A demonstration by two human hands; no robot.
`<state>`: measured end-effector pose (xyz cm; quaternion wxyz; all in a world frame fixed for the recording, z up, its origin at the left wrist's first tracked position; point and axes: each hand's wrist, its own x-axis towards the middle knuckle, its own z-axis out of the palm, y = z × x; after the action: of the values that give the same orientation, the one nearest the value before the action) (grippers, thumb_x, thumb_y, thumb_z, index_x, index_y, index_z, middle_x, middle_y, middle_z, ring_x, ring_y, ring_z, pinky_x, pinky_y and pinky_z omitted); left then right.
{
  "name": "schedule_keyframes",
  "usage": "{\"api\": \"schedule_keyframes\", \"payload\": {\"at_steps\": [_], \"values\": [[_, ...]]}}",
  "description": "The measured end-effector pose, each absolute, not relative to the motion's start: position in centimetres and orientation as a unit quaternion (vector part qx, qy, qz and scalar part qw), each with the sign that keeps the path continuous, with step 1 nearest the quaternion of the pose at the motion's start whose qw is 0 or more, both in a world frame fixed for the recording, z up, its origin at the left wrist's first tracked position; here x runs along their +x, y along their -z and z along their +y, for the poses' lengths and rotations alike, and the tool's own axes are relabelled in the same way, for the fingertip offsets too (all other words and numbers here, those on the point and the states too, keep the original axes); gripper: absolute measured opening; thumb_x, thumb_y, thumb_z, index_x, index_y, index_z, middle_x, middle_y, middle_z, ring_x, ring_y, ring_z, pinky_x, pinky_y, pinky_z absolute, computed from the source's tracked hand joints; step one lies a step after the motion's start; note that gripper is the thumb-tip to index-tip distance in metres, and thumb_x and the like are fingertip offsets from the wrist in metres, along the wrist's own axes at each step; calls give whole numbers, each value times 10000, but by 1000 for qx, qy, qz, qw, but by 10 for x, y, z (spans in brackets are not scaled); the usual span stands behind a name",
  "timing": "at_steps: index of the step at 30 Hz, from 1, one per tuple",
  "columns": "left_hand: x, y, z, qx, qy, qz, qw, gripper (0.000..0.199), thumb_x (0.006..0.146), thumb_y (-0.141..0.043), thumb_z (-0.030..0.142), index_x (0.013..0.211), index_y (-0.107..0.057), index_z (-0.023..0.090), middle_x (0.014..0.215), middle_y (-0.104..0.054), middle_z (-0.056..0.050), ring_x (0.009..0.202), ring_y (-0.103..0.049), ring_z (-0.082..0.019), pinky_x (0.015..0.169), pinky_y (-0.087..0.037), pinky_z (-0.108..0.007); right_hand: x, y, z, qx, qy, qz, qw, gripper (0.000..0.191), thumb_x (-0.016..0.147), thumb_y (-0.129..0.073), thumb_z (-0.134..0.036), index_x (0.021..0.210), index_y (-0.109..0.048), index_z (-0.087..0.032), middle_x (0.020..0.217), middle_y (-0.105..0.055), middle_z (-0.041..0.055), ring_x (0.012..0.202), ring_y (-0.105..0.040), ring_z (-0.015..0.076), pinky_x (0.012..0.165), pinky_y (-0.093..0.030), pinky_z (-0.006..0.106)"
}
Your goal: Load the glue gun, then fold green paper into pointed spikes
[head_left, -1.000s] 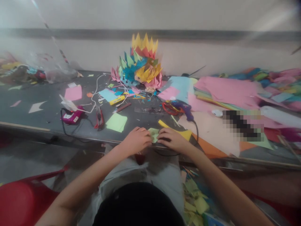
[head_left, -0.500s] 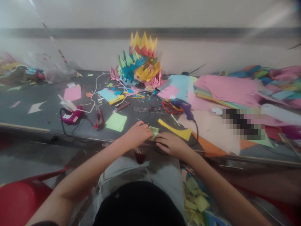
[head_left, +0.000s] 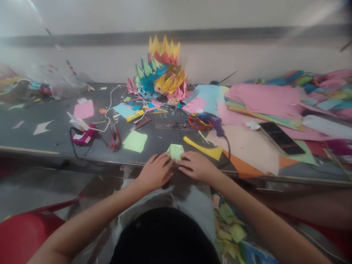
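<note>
At the table's front edge lies a partly folded piece of light green paper (head_left: 175,151), its upper corners turned in. My left hand (head_left: 157,169) holds its lower left side, fingers curled onto the paper. From the right, my right hand (head_left: 195,165) grips the other side with the fingertips. The thumbs are mostly hidden. To the left rests a small stack of light green paper squares (head_left: 135,141). A curved yellow paper strip (head_left: 203,148) lies just beyond my right hand.
Beyond the hands are a purple glue gun (head_left: 216,123), scissors with red handles (head_left: 196,123), a yellow cutter (head_left: 134,116), red pliers (head_left: 115,137) and a magenta power box (head_left: 84,135). Folded-paper crowns (head_left: 165,79) stand at the back. A phone (head_left: 282,137) lies right, near pink sheets (head_left: 264,99).
My left hand has moved down toward the table edge, and more of the green paper shows, with its folded corners visible. My right hand stays beside it. The view has shifted slightly.
</note>
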<state>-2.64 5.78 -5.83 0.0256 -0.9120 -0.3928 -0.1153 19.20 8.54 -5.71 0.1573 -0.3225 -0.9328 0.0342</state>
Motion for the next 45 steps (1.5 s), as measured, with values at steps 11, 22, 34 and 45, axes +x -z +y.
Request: {"api": "schedule_keyframes", "payload": {"at_steps": [11, 22, 34, 45], "values": [[-22, 70, 47, -885, 109, -451, -42, 785, 700, -510, 698, 1361, -360, 302, 1386, -387, -103, 1331, -228, -356, 1059, -175, -558, 215, 48, 122, -305, -139, -931, 146, 228, 888, -474, -269, 950, -686, -214, 1048, -602, 86, 978, -545, 189, 865, -446, 346], [-20, 73, 46, -887, 108, -448, -36, 879, 616, -598, 699, 1366, -355, 311, 1399, -358, -131, 1332, -200, -393, 1047, -141, -601, 192, 42, 123, -311, -86, -937, 133, 220, 897, -432, -212, 885, -643, -152, 970, -608, 97, 897, -546, 192, 814, -435, 343], [-14, 69, 43, -880, 105, -462, -24, 815, 659, -573, 681, 1356, -370, 311, 1376, -395, -128, 1328, -213, -399, 1040, -156, -614, 193, 66, 113, -302, -18, -929, 212, 263, 908, -418, -235, 950, -670, -172, 914, -643, 101, 886, -578, 191, 787, -488, 337], [-9, 71, 37, -867, 121, -483, -25, 775, 679, -627, 593, 1353, -372, 309, 1413, -345, -136, 1343, -194, -383, 1052, -160, -599, 191, 67, 91, -366, -51, -903, 221, 278, 889, -451, -268, 1027, -670, -169, 1064, -660, 119, 1032, -583, 232, 903, -470, 422]]}}
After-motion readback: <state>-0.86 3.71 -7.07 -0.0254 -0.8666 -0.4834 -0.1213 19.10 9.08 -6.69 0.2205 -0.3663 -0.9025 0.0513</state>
